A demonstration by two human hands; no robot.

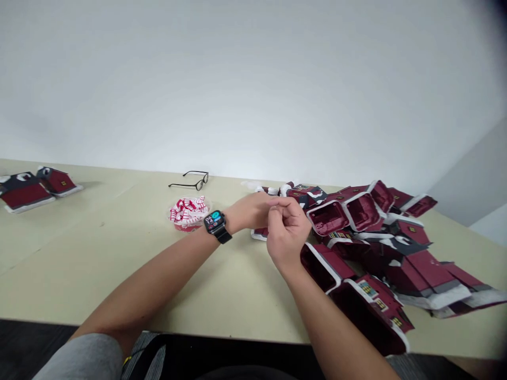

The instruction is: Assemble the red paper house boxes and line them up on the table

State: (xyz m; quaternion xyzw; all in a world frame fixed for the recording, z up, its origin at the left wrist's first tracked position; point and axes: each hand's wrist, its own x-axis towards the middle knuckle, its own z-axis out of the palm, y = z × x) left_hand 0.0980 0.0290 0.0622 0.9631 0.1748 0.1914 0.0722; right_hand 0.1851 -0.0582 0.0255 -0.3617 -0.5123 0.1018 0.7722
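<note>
My left hand (255, 211), with a black smartwatch (217, 224) on its wrist, reaches over the middle of the table; its fingers are mostly hidden behind my right hand. Curled in front of it is my right hand (288, 229), thumb and fingertips pressed together against or just beside the left one. Whatever it may pinch is too small to see. Several dark red toy houses (415, 272) with grey roofs and white edges lie piled to the right of my hands, some with their hollow undersides showing. Left of the watch stands a tub (188, 228) of red-and-white pieces.
Black-framed glasses (200, 183) lie folded out near the back of the pale table (99, 237). Two more red houses (59, 181) sit at the far left. A white wall (237, 95) rises behind the table.
</note>
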